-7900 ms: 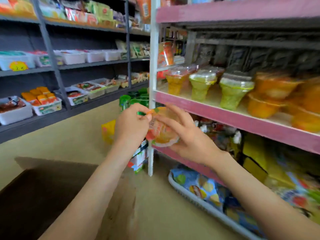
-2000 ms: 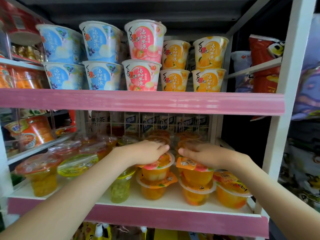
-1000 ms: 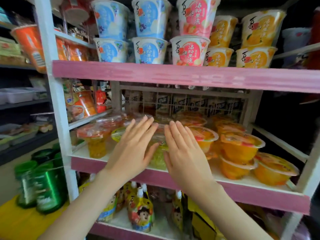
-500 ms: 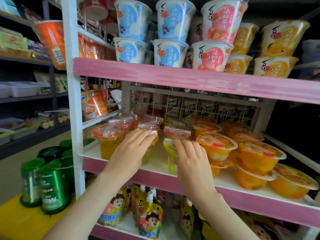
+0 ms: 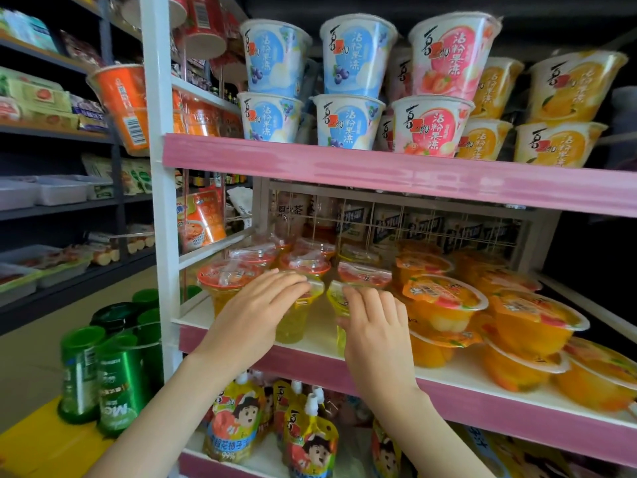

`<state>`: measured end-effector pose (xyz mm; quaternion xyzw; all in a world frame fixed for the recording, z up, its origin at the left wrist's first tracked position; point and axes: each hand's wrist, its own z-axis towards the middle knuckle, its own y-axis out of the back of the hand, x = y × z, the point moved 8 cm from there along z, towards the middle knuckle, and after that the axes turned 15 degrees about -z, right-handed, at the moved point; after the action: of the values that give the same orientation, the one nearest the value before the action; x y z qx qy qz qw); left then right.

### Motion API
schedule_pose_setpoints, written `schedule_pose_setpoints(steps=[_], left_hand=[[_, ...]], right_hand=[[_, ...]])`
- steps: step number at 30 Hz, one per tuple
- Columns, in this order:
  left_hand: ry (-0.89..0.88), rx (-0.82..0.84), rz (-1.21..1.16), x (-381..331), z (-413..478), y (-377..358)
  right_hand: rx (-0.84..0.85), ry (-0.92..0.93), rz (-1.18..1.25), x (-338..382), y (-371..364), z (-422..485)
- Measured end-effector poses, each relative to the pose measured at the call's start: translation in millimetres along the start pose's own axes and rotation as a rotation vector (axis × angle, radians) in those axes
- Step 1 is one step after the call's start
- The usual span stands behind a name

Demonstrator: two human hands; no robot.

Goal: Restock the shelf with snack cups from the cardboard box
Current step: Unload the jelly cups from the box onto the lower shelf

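On the pink-edged shelf point(image 5: 482, 400), a green snack cup point(image 5: 291, 322) and a second green snack cup point(image 5: 336, 296) stand upright side by side at its front, red-lidded cups point(image 5: 227, 279) behind and left, stacked orange cups point(image 5: 444, 305) at its right.

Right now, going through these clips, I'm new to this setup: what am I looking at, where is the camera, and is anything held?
No machine here: these are a person's two bare hands, filmed by one camera worn on the head, looking forward and down. The left hand lies on the lid of a clear plastic cup of yellow-green jelly; the right hand touches a second such cup beside it. Both cups stand on the white shelf with a pink front edge; neither is lifted. To the right sit stacked orange fruit cups. The cardboard box is out of view.
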<state>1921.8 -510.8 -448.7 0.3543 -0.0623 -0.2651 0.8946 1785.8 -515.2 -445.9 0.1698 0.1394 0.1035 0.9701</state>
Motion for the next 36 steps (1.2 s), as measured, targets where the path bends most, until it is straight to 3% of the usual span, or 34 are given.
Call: schedule_pose_setpoints(steps=[7,11,14,19,24,29,33,36], left_hand=[[0.049,0.005,0.076,13,-10,17],[0.130,-0.102,-0.008,33,-21,38],[0.241,-0.179,-0.013,53,-29,46],[0.503,-0.146,-0.104,75,-35,34],[0.430,-0.156,-0.175,80,-31,39],[0.478,-0.091,-0.343,88,-33,45],[0.478,-0.051,-0.149,75,-30,48],[0.373,-0.070,-0.028,47,-21,49]], right_hand=[[0.066,0.021,-0.014,3,4,2],[0.094,0.125,0.020,36,8,14],[0.175,0.183,0.022,59,-4,25],[0.275,0.187,0.000,76,-24,31],[0.250,0.164,-0.001,75,-25,34],[0.240,0.168,-0.031,78,-22,36],[0.247,0.177,-0.029,77,-22,33],[0.224,0.178,-0.036,71,-11,30]])
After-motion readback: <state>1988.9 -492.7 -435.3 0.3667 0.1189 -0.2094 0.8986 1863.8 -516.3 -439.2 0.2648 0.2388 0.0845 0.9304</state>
